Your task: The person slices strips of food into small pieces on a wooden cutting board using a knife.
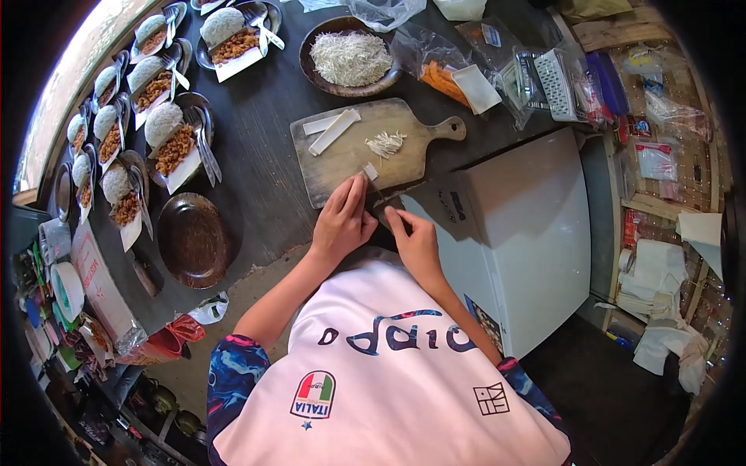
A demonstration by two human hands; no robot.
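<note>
A wooden cutting board lies in front of me. My left hand is closed at its near edge, fingertips pinching a small white slab of what looks like a vegetable. In my right hand is a knife, its dark blade beside the left fingertips; the handle is mostly hidden by the fingers. Thin white strips form a small pile on the board. Longer white pieces lie at its far left. Behind the board stands a brown bowl heaped with white shreds.
Several plates with rice, brown-orange food and cutlery fill the left. A brown plate sits nearer me, beside another knife. Bagged carrots, a white rectangular piece and a grater lie at the back right. A white appliance stands right.
</note>
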